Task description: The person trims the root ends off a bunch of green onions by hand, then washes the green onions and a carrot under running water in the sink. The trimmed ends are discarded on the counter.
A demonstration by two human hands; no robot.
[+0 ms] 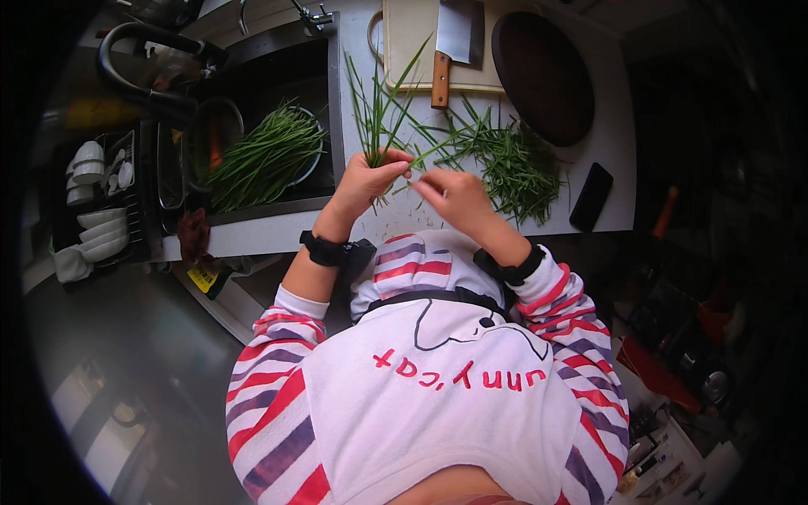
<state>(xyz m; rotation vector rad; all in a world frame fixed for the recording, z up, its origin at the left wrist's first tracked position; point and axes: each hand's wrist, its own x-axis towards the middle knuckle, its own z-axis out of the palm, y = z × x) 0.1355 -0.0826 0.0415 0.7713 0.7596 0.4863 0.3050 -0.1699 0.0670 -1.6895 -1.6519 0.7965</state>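
My left hand (372,180) holds a small bunch of garlic chives (377,120), upright between thumb and fingers, leaf tips pointing away from me. Close beside it, slightly to the right, is my right hand (459,201), fingers bent and a little blurred. Whether it pinches a leaf is not clear. A loose heap of chive leaves (519,169) lies on the white counter (398,218) to the right. Over in the sink at left, a bowl (314,158) is piled with a thick bundle of long chives (268,154).
Beyond my hands, a cleaver (440,79) with a wooden handle rests on a cutting board (407,47). A dark round lid or pan (543,79) lies beside it. A phone (591,197) is near the counter's right edge. The black faucet (136,63) arches over the sink (336,95); a dish rack (136,202) holds bowls.
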